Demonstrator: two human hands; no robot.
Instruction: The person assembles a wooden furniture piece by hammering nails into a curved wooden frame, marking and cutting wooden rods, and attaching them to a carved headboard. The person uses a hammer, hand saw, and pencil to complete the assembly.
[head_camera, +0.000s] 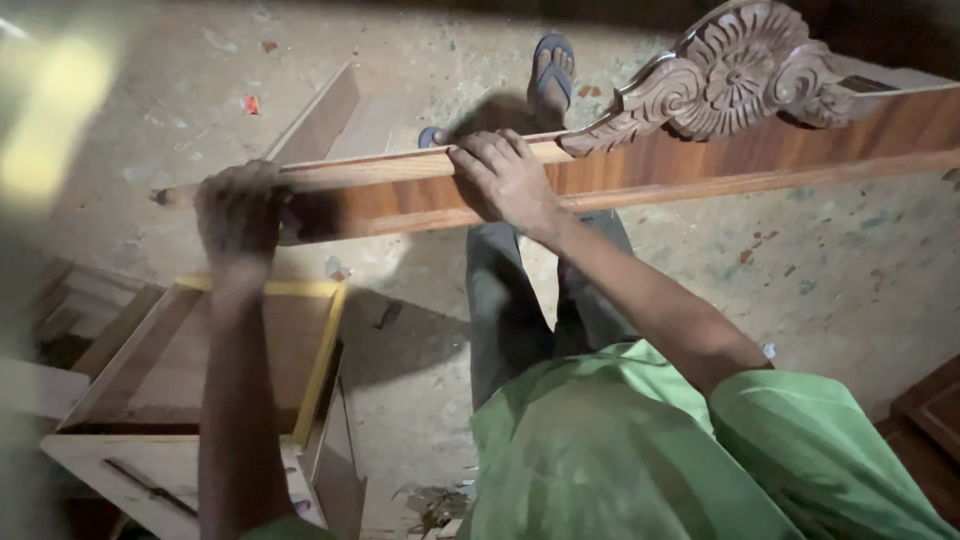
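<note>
1. Step in hand: I am holding a long wooden headboard panel (640, 175) level in front of me, its top edge toward me and its carved scroll crest (730, 75) off to my right.
2. My left hand (240, 212) is closed around the left end of the panel, fingers wrapped over the top rail, near the bare tip of the rail that juts out to the left.
3. My right hand (505, 178) lies on the top rail near mid-length, fingers spread and curled over the far edge, just left of where the crest begins. It is holding the panel, not pinching it.
4. The panel hangs above the floor (850, 270) across my legs; my sandalled foot (552, 70) shows beyond its far edge.
5. Judgement: this looks like a carry or a repositioning. Any next move calls for both grips to stay firm and the long right end to be kept from swinging, since most of the length and the heavy crest lie right of my hands.
6. Surroundings: an open wooden drawer box (215, 365) with a yellow-edged rim sits below my left forearm. A plain plank (325, 120) lies on the floor beyond the panel. Dark cabinet work (930, 420) stands at lower right.
7. Obstructions: the drawer box is close under the left end, and wood chips litter the floor.
</note>
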